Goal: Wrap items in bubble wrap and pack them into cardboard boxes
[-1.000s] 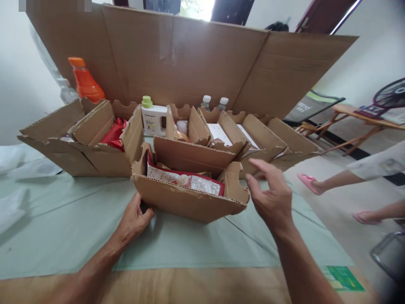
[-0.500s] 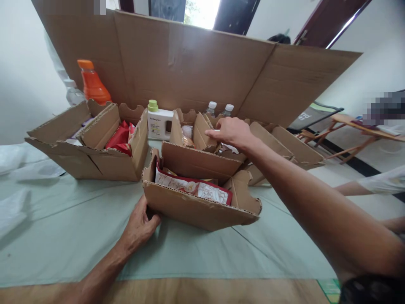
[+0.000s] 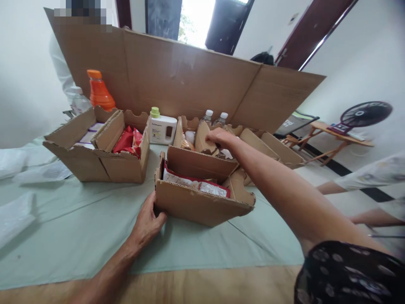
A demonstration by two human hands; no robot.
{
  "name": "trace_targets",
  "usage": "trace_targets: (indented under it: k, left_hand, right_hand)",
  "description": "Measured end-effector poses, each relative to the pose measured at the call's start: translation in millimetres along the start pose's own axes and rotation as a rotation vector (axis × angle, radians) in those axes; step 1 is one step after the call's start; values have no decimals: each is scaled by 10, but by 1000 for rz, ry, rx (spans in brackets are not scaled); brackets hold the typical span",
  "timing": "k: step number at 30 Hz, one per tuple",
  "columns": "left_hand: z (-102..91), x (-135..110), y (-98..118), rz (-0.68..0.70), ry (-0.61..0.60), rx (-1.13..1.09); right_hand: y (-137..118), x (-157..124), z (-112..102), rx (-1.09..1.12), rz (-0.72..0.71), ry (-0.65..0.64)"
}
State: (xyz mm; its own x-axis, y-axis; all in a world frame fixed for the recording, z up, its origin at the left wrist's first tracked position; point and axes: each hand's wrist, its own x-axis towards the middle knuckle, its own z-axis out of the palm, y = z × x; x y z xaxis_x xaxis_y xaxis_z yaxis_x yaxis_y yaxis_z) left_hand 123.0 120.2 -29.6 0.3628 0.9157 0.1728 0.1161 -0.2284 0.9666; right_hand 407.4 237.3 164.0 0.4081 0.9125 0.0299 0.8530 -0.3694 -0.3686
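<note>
Brown cardboard fills a person's bare left grip (image 3: 147, 226), which holds the near box (image 3: 196, 207) by its lower left corner, thumb at the front panel, fingertips hidden around the end wall. Beyond it, the right grip (image 3: 224, 138) dips among a far row of boxes (image 3: 259, 142), fingers bent; their tips are masked, and whether they pinch a cardboard wall cannot be told. The near box stands mid-scene on pale green cloth (image 3: 95, 230) covering the counter (image 3: 177, 283), and a red-edged packet (image 3: 196, 184) inside it sinks partly from sight. To the left, a divided box (image 3: 95, 168) contains shiny red packaging (image 3: 127, 140), its print unreadable. A white jug (image 3: 163, 128) with a green cap stands far centre. Behind the boxes, an orange bottle (image 3: 101, 93) and two white-capped bottles (image 3: 214, 117), lower parts blocked, stand before a tall cardboard panel (image 3: 190, 80). Far right, a bystander's legs (image 3: 367, 175) are cut off by the frame.
</note>
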Motion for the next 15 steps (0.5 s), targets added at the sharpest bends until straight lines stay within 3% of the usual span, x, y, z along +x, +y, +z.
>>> trace_targets:
  k: [2, 5, 9, 12, 13, 15]
  left_hand:
    - [-4, 7, 10, 15, -6, 11]
    - [-14, 16, 5, 18, -20, 27]
    - [-27, 16, -23, 19, -3, 47]
    - [-16, 3, -42, 30, 5, 72]
    - [-8, -5, -45, 31, 10, 85]
    - [15, -25, -44, 25, 31, 120]
  right_hand:
    - [-21, -9, -42, -20, 103, -10]
    - [35, -191, -232, -8, 122, 32]
    - [432, -940, -461, 177, -24, 346]
    - [905, -1687, -299, 396, -82, 502]
    - [1060, -1902, -167, 446, -61, 510]
    - [1315, -2224, 171, 552, -53, 405]
